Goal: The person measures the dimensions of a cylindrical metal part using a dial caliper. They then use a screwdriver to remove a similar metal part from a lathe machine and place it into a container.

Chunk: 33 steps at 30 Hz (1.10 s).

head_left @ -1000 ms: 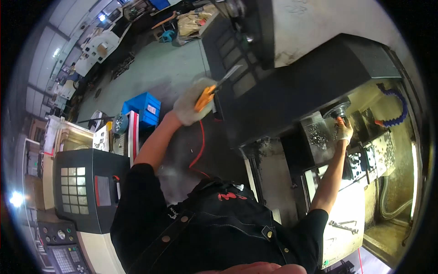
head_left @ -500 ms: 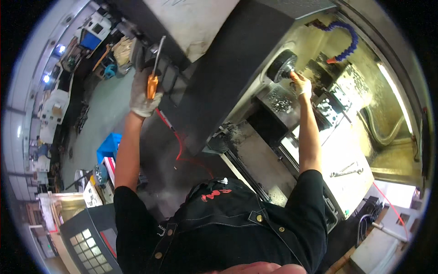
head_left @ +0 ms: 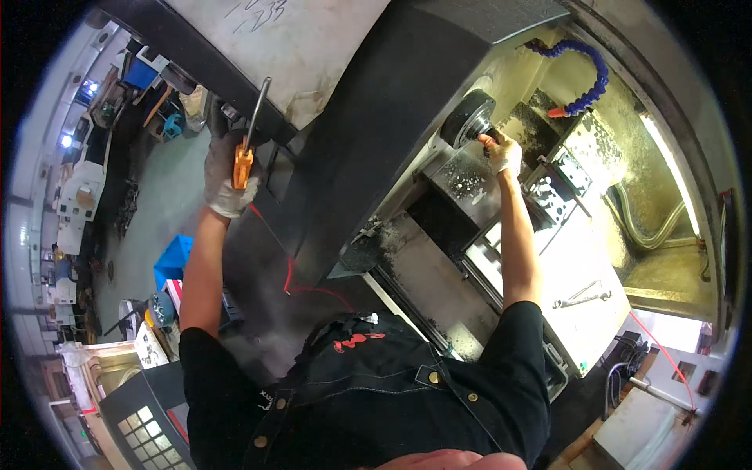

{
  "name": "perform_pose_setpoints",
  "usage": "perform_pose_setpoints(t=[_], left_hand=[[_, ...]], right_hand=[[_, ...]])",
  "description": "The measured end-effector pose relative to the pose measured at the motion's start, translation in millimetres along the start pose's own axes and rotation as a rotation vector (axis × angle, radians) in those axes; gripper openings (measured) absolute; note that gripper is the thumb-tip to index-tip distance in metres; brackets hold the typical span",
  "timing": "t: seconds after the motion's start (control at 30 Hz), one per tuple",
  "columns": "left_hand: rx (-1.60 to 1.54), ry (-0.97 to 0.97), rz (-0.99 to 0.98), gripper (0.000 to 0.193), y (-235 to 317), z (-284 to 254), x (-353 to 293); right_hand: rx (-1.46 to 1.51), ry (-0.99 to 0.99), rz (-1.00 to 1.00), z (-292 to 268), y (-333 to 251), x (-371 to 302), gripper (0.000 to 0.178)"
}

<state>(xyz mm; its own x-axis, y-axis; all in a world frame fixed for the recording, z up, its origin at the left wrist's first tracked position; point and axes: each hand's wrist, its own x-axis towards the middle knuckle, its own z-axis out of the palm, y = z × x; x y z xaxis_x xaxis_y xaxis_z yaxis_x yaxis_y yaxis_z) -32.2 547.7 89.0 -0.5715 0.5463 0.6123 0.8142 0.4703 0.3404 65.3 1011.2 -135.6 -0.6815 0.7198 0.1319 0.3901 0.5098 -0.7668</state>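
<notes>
My left hand, in a whitish glove with grey on it, is closed around an orange air blow gun. Its long bent metal nozzle points up, and a red hose hangs below. Inside the lit lathe, my right hand, in a light glove with bare-looking fingertips, reaches to the front of the dark round chuck. Its fingers close on a small metal part at the chuck's centre, most of which they hide.
A blue segmented coolant hose with an orange tip curves above the tool block. Wrenches lie on a bright board at the right. The dark machine door stands between my arms. A blue bin is at the left.
The whole view has shifted, so the machine sits a little further left. My left hand still holds the blow gun, and my right hand stays at the chuck.
</notes>
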Motion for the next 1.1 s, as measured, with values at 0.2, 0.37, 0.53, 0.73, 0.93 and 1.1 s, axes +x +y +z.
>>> perform_pose_setpoints(t=[0.2,0.37,0.53,0.73,0.93,1.1], left_hand=[[0.033,0.054,0.159,0.050,-5,6,3],[-0.020,-0.045,0.133,0.064,-41,10,-5],[-0.051,-0.107,0.006,0.042,-1,14,-22],[-0.065,0.041,0.142,0.038,55,20,-21],[-0.026,0.020,0.171,0.040,51,11,-15],[-0.086,-0.006,0.149,0.038,57,-16,-12]], right_hand=[[-0.203,0.016,0.022,1,0,5,0.049],[-0.518,-0.169,-0.003,-3,-23,7,0.043],[0.171,-0.406,0.055,3,-16,-49,0.040],[1.300,-1.086,0.606,54,-39,-213,0.041],[1.066,-1.213,0.293,57,-144,-311,0.065],[0.998,-1.009,0.228,88,-154,-335,0.039]])
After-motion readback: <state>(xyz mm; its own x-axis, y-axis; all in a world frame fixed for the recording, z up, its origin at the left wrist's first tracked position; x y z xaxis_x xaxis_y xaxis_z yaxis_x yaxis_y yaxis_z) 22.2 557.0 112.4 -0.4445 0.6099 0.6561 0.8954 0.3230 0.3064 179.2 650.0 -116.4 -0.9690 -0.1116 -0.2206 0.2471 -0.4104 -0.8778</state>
